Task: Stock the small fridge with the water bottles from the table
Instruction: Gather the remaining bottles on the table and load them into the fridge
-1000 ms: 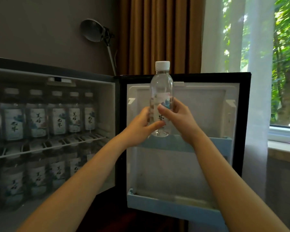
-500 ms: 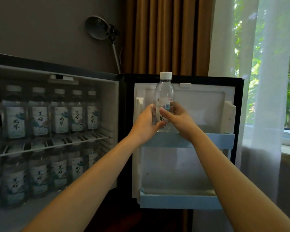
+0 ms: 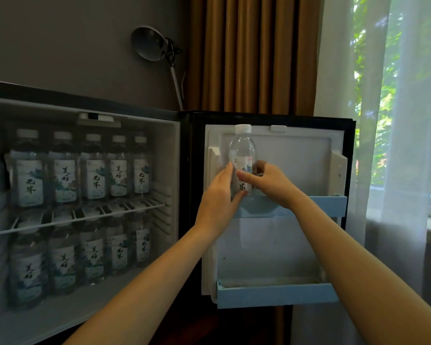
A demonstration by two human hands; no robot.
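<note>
A clear water bottle [image 3: 242,150] with a white cap and a printed label stands upright at the left end of the fridge door's upper blue shelf [image 3: 329,206]. My left hand [image 3: 217,202] and my right hand [image 3: 269,183] both grip its lower half, so its base is hidden. The small fridge [image 3: 169,150] is open on the left. Several matching bottles [image 3: 92,168] fill its upper wire rack and the floor below it.
The door's lower blue shelf [image 3: 276,295] holds nothing. A grey desk lamp [image 3: 151,43] rises behind the fridge. Brown curtains [image 3: 249,53] and a sheer white curtain [image 3: 403,120] hang at the window to the right.
Both hands have carried the bottle down and away from me, from in front of the door to the upper door shelf. My view has drawn back a little.
</note>
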